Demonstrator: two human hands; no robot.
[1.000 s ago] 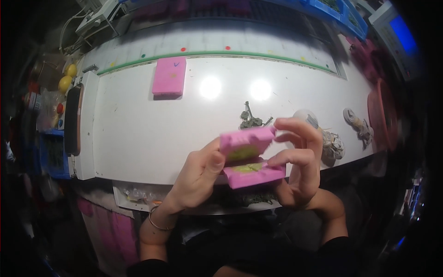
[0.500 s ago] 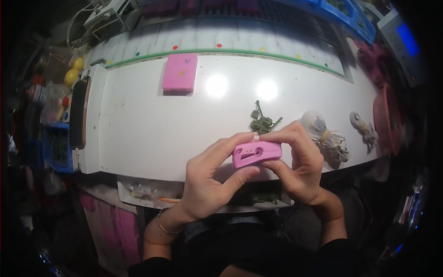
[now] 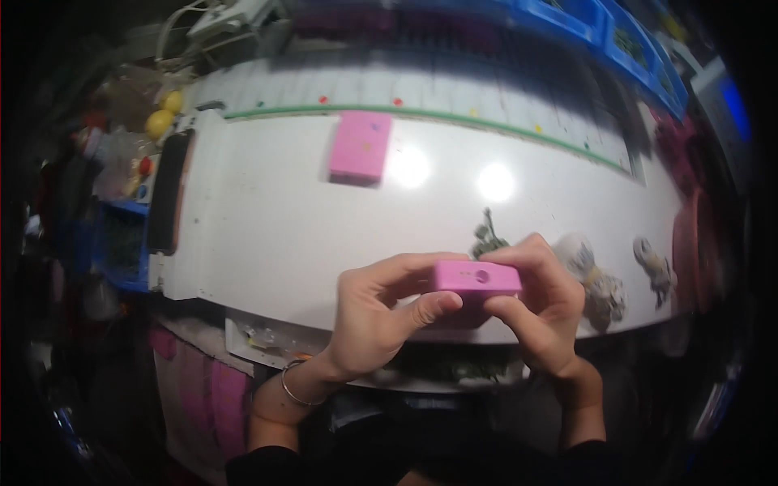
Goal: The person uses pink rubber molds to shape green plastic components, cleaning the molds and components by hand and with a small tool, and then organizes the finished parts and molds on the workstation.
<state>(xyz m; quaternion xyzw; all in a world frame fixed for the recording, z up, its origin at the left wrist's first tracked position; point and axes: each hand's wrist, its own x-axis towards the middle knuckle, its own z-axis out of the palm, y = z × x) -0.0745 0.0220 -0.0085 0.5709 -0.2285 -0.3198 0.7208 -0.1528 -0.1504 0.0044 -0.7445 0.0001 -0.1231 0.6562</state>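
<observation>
Between my two hands is a pink rubber mould (image 3: 478, 277), a thick block with a round hole in the edge that faces me. My left hand (image 3: 377, 312) grips its left end, thumb below and fingers along the top. At the other end my right hand (image 3: 543, 304) pinches it the same way. The mould's halves look pressed together. Just beyond it, small dark green branched wax-like pieces (image 3: 488, 235) lie on the white tabletop (image 3: 275, 219), partly hidden by my right fingers. A second pink mould (image 3: 361, 150) lies flat farther back.
Two tied whitish cloth pouches (image 3: 596, 283) (image 3: 653, 263) sit at the right, near a reddish basin (image 3: 697, 243). Along the back runs a green-edged strip (image 3: 421, 117) with coloured dots. Blue trays (image 3: 628, 40) stand back right. An open drawer (image 3: 284, 347) lies below the table edge.
The gaping cut in the held mould has closed. Both hands have tilted it slightly. The whole scene has shifted right and down in the picture.
</observation>
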